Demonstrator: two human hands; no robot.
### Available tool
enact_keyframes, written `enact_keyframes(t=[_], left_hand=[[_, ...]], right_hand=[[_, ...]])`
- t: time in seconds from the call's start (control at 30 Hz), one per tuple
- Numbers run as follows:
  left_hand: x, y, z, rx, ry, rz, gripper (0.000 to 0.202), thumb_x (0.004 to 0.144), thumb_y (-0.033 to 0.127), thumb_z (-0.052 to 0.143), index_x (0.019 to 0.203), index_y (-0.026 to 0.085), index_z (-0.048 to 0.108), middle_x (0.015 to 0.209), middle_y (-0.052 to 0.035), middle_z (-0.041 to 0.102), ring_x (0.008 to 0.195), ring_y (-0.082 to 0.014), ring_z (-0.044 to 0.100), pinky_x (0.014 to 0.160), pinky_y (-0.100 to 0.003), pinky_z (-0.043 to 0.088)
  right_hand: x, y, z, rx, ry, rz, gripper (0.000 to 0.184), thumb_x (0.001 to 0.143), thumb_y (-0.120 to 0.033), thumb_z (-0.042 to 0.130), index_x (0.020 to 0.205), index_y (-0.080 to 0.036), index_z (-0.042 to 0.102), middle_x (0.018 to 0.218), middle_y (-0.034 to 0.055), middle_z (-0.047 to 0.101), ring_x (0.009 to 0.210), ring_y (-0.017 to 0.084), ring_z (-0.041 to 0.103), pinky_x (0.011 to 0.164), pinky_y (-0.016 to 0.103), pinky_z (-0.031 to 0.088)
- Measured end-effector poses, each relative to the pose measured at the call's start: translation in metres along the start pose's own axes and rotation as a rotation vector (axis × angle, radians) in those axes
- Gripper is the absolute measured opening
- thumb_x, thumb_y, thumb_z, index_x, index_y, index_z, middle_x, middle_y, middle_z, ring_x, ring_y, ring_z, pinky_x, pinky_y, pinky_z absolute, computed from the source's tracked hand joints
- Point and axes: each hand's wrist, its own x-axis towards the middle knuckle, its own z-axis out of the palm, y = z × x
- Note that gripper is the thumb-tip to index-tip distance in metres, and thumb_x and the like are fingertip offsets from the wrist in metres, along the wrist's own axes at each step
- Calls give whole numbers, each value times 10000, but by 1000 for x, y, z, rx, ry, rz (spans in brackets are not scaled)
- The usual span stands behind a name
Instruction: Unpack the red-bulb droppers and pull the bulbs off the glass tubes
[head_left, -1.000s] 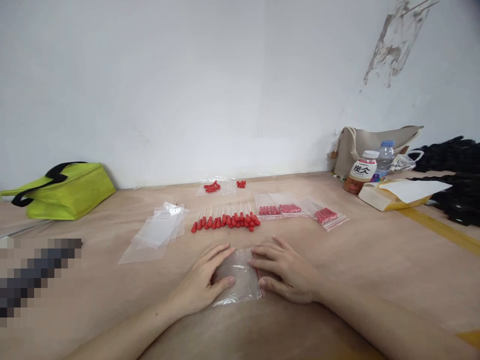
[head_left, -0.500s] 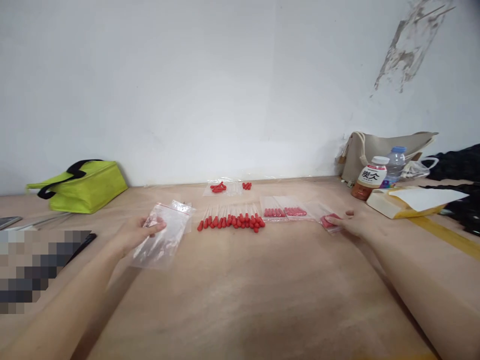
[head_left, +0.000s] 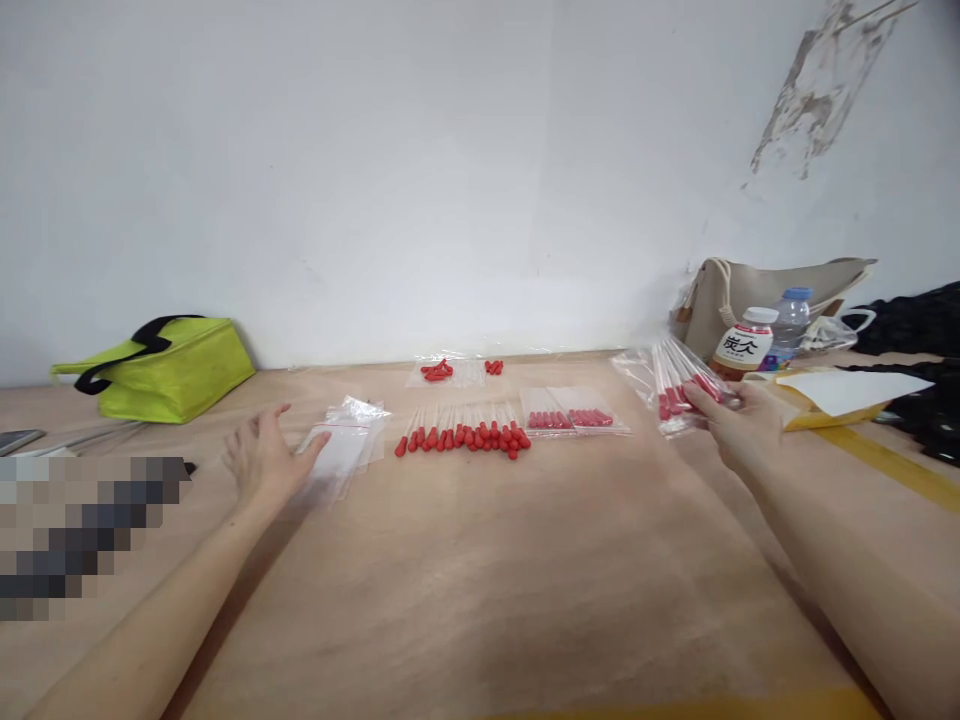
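My left hand (head_left: 274,455) is open, its fingers spread over the table, with the thumb at the edge of a small pile of clear zip bags (head_left: 349,440). My right hand (head_left: 739,415) pinches a clear zip bag of red-bulbed droppers (head_left: 667,390), raised with the thin stems pointing up. Between the hands lies a row of loose droppers with red bulbs (head_left: 465,438), their clear stems facing the wall. Just right of that row, filled zip bags of droppers (head_left: 574,415) lie flat side by side.
Red bulbs (head_left: 436,371) rest on clear plastic near the wall. A lime-green bag (head_left: 180,375) stands at left, near a pixelated patch. At right are a drink bottle (head_left: 744,345), a blue-capped bottle (head_left: 791,325), a beige bag (head_left: 817,280) and a yellow-and-white envelope (head_left: 847,400).
My left hand has let go of a clear zip bag, which now lies on the pile, and its fingers have spread. My right hand has lifted the bag of droppers up from the table.
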Motion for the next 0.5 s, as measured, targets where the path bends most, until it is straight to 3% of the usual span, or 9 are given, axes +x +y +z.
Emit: enact_keyframes(t=[0.07,0.1,0.17,0.23,0.33,0.4,0.5], left_hand=[[-8,23,-10,-73,146,106,499,709,460,581,1101,176,460,1136,-113,458,1129,-342,385,958,-498,285],[-14,36,-16,-124,207,168,451,731,429,567,1087,170,469,1181,-119,433,1154,-314,377,993,-467,266],[-31,63,-28,-247,220,305,350,758,388,553,1036,184,495,1174,-108,447,1140,-274,408,994,-422,296],[-54,85,-38,-412,75,521,241,776,332,551,981,209,519,1144,-81,478,1114,-239,452,981,-391,340],[-89,107,-44,-543,-336,792,323,790,328,549,1099,247,499,1294,-67,414,1251,-264,324,1031,-432,294],[-105,113,-42,-588,-564,866,463,788,360,554,1221,258,425,1388,-70,321,1306,-279,229,1040,-455,279],[-116,114,-34,-638,-772,844,594,793,370,552,1324,275,303,1427,-75,266,1324,-272,195,1039,-469,279]], right_hand=[[-22,-21,21,68,-103,21,416,564,-451,712,827,-185,529,730,4,618,580,111,581,530,241,460],[-37,-29,34,83,-227,49,416,539,-430,739,800,-171,544,715,8,628,580,117,588,538,245,470],[-70,-41,64,134,-689,184,386,544,-359,765,785,-155,543,718,6,640,612,111,600,578,233,476],[-103,-45,93,207,-962,335,413,510,-320,792,771,-156,516,704,-6,643,635,120,612,597,241,486],[-138,-40,126,236,-1172,458,467,479,-329,807,771,-152,489,651,-26,625,574,112,597,547,231,472],[-148,-36,138,193,-1157,473,548,452,-317,821,850,-161,477,641,-41,613,572,121,600,544,237,473],[-150,-34,138,122,-1005,504,694,449,-292,827,1001,-171,425,672,-41,613,602,133,614,552,241,480]])
